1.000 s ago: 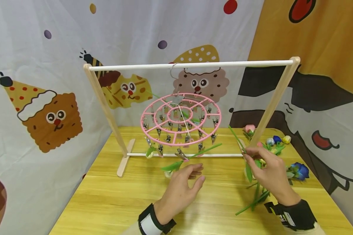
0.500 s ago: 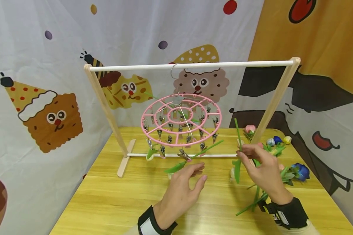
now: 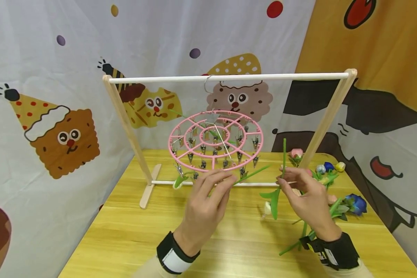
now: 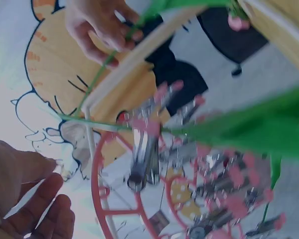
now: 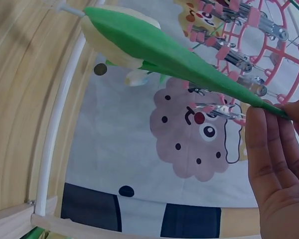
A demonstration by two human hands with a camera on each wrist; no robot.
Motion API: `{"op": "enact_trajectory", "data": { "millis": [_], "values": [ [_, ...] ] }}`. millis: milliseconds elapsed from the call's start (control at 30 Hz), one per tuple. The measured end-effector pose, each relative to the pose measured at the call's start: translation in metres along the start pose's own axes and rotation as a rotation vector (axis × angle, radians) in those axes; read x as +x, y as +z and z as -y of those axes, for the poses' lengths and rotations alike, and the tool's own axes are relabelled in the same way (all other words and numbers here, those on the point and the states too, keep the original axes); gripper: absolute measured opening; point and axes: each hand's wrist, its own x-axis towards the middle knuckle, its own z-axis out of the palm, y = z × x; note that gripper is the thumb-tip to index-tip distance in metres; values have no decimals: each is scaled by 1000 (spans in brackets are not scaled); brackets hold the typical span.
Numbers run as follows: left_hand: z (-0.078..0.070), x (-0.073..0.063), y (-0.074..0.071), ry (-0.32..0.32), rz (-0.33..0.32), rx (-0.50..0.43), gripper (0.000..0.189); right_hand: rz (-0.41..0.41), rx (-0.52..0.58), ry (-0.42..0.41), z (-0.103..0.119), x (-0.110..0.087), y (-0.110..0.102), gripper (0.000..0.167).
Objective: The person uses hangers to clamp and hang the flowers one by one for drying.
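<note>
My right hand [image 3: 307,200] pinches the green stem of a white artificial tulip [image 5: 119,42], its blossom hanging down and the stem end pointing up. My left hand [image 3: 206,208] is at the front rim of a pink round clip hanger [image 3: 213,168], fingers loosely bent. The left wrist view shows nothing between its thumb and fingers, with a metal clip [image 4: 145,154] beside them holding a green stem [image 4: 117,125]. In the head view this hand covers that clip. At the hanger's left front, another white tulip [image 3: 178,182] hangs blossom down from a clip.
The hanger hooks over the white rod [image 3: 160,79] of a wooden rack [image 3: 125,123]. On the table's right lie several artificial flowers, among them a blue rose [image 3: 356,204], a pink rose [image 3: 296,153] and a yellow tulip [image 3: 340,166]. A printed curtain [image 3: 55,193] stands behind.
My left hand has moved up to the hanger's front rim. My right hand has carried its tulip left, and the stem has swung more upright.
</note>
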Motion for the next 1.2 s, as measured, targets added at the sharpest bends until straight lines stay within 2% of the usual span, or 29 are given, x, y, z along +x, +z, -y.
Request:
{"op": "enact_trajectory", "data": {
  "millis": [167, 267, 500, 667, 967, 1200],
  "values": [
    [10, 8, 4, 15, -20, 158, 21, -6, 54, 11, 4, 0, 4, 40],
    [15, 6, 5, 8, -16, 201, 20, -6, 74, 22, 6, 0, 6, 36],
    [23, 3, 5, -6, 7, 225, 26, -21, 122, 20, 8, -1, 9, 40],
    [28, 1, 3, -2, -11, 246, 23, -15, 207, 8, 9, -1, 12, 43],
    [38, -5, -7, 6, -25, 243, 25, -19, 290, 18, 8, -3, 13, 35],
    [50, -12, -18, -19, -31, 232, 40, -39, 390, -7, 8, -4, 14, 34]
  ]
}}
